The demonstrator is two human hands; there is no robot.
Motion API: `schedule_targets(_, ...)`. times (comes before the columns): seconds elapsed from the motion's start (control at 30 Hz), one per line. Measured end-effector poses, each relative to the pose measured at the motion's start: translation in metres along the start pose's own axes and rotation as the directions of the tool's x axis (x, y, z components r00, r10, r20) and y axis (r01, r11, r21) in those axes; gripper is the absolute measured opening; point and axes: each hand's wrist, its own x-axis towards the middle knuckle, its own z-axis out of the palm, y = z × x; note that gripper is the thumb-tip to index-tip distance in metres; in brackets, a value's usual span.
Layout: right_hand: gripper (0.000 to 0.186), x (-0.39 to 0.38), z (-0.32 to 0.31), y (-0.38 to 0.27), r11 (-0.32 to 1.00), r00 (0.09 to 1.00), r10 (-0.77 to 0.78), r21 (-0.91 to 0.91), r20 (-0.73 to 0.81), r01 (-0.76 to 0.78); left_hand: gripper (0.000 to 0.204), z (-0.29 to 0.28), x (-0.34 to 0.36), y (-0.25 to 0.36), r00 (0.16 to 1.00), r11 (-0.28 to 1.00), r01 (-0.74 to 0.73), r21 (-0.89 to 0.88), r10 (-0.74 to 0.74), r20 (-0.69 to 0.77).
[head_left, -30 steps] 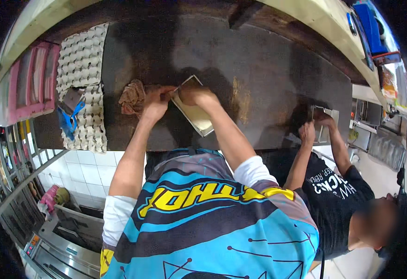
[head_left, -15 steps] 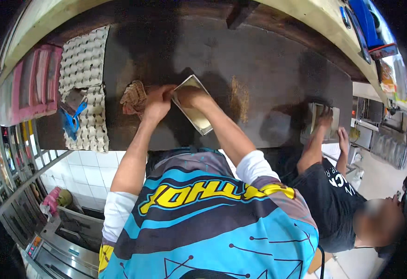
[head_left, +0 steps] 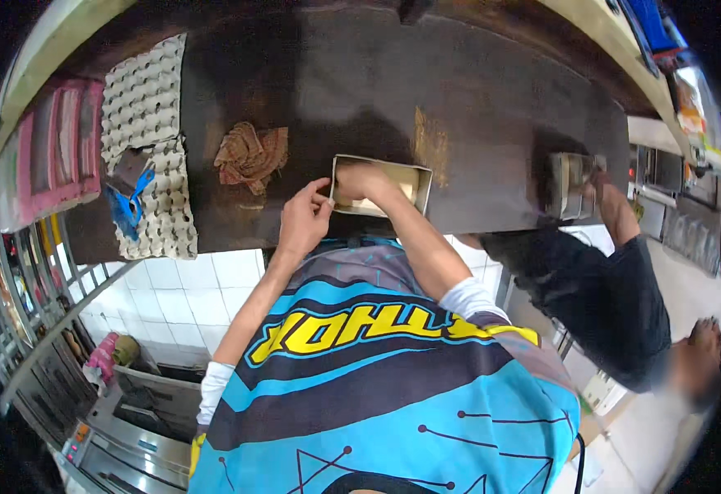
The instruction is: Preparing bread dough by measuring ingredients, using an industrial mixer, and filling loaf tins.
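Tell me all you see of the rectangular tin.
The rectangular tin looks like thin metal, open-topped, with straight walls and a pale interior. It rests upright on the dark table, long sides running roughly left to right. The right hand reaches inside, hiding part of it; the left hand touches its left end.

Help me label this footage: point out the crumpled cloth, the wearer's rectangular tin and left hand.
Crumpled cloth (head_left: 250, 157): head view, middle of its folds.
Rectangular tin (head_left: 411, 176): head view, inside of its far wall.
Left hand (head_left: 302, 219): head view, back of the hand.
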Motion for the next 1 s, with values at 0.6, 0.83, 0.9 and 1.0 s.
schedule_targets(0.6,0.025,-0.001,0.036,0.009,0.988,0.993,0.082,0.136,-0.081,-0.07,0.044,-0.001,0.009,-0.026,0.979,0.978,0.123,-0.169,-0.091,0.183)
schedule_targets(0.83,0.022,-0.016,0.017,-0.009,0.981,0.996,0.068,0.187,-0.064,-0.054,0.043,0.004,0.01,-0.039,0.985,0.952,0.125,-0.28,-0.085,0.149)
schedule_targets(0.9,0.023,-0.019,0.014,-0.008,0.982,0.997,0.071,0.175,-0.02,-0.066,0.043,0.003,0.006,-0.031,0.985,0.967,0.122,-0.223,-0.089,0.151)
schedule_targets(1.0,0.024,-0.046,0.021,-0.002,0.982,0.978,0.142,0.143,-0.153,-0.12,0.043,-0.003,0.004,-0.021,0.986,0.972,0.132,-0.194,-0.108,0.128)
